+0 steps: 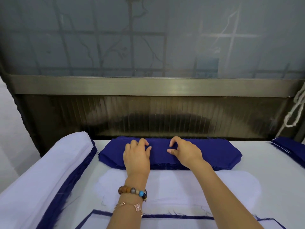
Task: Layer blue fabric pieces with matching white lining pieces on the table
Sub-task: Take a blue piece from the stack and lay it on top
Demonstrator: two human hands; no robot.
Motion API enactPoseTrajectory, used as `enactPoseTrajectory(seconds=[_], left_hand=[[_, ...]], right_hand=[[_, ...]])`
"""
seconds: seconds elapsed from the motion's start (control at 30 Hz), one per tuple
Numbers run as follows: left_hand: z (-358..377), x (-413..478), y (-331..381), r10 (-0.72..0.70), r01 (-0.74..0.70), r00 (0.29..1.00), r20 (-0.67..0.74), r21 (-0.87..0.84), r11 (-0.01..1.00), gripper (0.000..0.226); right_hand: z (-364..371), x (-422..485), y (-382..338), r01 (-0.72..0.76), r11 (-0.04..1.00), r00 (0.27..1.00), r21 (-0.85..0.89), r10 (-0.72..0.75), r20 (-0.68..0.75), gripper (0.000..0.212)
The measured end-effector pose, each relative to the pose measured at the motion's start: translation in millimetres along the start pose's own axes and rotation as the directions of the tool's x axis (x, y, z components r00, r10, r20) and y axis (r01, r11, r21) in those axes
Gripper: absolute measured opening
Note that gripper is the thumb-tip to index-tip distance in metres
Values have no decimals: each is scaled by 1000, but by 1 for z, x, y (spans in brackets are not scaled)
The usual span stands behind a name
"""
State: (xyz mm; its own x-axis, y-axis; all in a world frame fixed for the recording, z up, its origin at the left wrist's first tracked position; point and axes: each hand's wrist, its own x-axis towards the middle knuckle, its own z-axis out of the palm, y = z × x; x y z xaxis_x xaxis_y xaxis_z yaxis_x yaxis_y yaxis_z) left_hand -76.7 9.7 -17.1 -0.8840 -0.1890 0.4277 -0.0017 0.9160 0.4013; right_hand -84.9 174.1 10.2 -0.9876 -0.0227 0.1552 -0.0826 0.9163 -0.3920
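A thick stack of blue fabric pieces (214,152) lies across the far middle of the table. My left hand (137,156) rests on top of the stack with its fingers curled onto the top piece. My right hand (183,151) sits beside it, thumb and forefinger arched as if pinching the top blue layer. A white lining piece (181,184) with rounded ends lies flat just in front of the stack, under my forearms. Nearer me lies a layered pile with white on top and blue edges showing (165,219).
A tall pile of white pieces over blue (41,171) runs along the left side. More blue pieces (290,147) lie at the far right. A dark panel and metal rail (148,86) close the back of the white table (272,171). A white cord (295,111) hangs at right.
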Motion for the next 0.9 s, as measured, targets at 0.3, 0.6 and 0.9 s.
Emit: enactPoseTrajectory(seconds=[0.3, 0.6, 0.9], left_hand=[[-10, 4, -3, 72, -74, 996, 51, 36, 997, 27], [-5, 7, 2, 243, -228, 959, 146, -111, 967, 59], [-9, 3, 10, 249, -241, 962, 108, -88, 967, 51]], right_hand=[[3, -9, -5, 33, 999, 996, 1, -32, -88, 14], [8, -6, -1, 255, 951, 949, -176, -281, -143, 12], [11, -4, 7, 339, 940, 930, -39, -341, -136, 35]])
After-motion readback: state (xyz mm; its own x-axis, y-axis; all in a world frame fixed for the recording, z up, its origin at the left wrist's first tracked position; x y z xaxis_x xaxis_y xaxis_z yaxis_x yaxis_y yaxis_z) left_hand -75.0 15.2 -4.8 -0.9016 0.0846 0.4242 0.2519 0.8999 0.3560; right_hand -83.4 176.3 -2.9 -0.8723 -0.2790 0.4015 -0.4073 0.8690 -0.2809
